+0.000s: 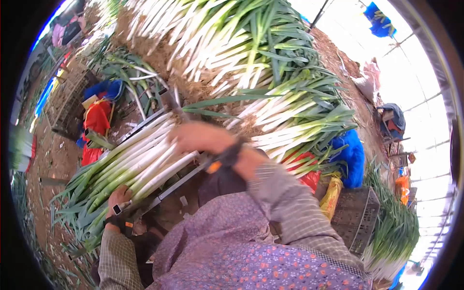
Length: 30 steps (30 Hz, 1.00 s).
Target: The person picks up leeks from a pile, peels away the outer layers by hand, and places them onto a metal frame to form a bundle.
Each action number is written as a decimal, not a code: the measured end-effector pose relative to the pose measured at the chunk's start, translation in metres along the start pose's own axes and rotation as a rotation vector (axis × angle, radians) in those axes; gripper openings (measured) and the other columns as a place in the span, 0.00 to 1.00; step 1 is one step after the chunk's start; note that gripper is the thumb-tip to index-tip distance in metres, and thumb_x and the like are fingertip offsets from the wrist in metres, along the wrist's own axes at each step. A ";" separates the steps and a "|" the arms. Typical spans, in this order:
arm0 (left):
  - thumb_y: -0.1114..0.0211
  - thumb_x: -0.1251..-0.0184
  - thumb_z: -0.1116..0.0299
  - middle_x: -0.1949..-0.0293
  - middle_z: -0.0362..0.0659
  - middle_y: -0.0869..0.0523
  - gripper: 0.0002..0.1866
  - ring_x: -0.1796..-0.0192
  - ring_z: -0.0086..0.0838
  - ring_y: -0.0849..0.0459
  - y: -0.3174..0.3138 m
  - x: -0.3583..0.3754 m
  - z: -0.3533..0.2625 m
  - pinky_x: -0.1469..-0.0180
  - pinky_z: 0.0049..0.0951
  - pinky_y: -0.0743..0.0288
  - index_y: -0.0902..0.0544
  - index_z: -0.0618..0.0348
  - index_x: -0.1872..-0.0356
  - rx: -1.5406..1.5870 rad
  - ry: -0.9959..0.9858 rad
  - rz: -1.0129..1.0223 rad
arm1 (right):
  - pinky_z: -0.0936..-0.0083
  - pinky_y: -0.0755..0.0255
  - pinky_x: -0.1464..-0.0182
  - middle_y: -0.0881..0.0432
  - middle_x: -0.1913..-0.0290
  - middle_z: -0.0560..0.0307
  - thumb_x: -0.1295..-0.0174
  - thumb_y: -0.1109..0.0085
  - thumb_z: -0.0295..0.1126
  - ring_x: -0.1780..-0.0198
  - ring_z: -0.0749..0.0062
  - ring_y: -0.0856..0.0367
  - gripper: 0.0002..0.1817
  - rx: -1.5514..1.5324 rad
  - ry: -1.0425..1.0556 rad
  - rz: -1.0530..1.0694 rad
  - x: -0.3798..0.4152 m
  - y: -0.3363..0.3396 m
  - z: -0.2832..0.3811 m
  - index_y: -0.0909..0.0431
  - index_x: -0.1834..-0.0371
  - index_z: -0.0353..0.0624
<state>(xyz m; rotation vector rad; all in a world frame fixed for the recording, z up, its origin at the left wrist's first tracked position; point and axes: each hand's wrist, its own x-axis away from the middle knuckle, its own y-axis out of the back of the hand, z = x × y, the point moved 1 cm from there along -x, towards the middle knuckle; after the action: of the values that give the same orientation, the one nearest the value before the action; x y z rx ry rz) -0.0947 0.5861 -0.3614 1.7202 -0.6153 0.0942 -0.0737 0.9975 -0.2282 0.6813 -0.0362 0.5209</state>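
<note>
A bundle of leeks [140, 154] lies across a metal frame [169, 188] in front of me, green leaves to the lower left and pale ends to the upper right. My left hand [120, 197] grips the near side of this bundle where the stalks turn green. Above the pale ends is my right hand [203, 138], blurred by motion and closed. A flat, dark blade-like tool [171, 102] sticks up from its fingers, too smeared to name for certain. Beyond it lies a large heap of leeks [285, 116] with brown roots.
Behind the frame stands a plastic crate [70, 104] beside red and blue material [98, 118]. To the right are a blue bag [349, 157], a yellow bag [331, 197], a dark crate [355, 217] and more leeks [394, 232]. Bare soil [41, 150] shows at left.
</note>
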 end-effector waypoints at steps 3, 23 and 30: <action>0.48 0.31 0.55 0.61 0.56 0.15 0.15 0.56 0.55 0.18 -0.015 0.004 0.000 0.54 0.54 0.26 0.21 0.54 0.58 -0.018 0.018 -0.129 | 0.72 0.23 0.50 0.14 0.58 0.54 0.38 0.40 0.36 0.57 0.67 0.16 0.13 -0.088 -0.129 -0.483 0.042 0.067 -0.085 0.17 0.56 0.39; 0.43 0.35 0.56 0.61 0.46 0.14 0.12 0.53 0.44 0.16 -0.002 0.016 -0.025 0.50 0.50 0.30 0.19 0.50 0.59 -0.127 0.096 -0.139 | 0.66 0.22 0.61 0.17 0.61 0.45 0.40 0.36 0.37 0.64 0.60 0.18 0.26 -0.214 -0.762 -1.115 0.153 0.058 -0.204 0.29 0.37 0.47; 0.40 0.37 0.70 0.58 0.47 0.13 0.15 0.54 0.31 0.16 0.023 -0.014 0.038 0.49 0.30 0.24 0.20 0.63 0.50 0.530 0.067 -0.305 | 0.82 0.23 0.63 0.22 0.64 0.57 0.34 0.43 0.28 0.66 0.76 0.22 0.11 -1.458 0.093 -1.287 0.202 0.019 -0.026 0.28 0.51 0.38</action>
<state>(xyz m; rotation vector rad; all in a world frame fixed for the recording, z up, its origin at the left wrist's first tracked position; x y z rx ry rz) -0.1272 0.5533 -0.3565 2.2946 -0.2812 0.1043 0.0905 1.1162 -0.1973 -0.7937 0.1053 -0.7417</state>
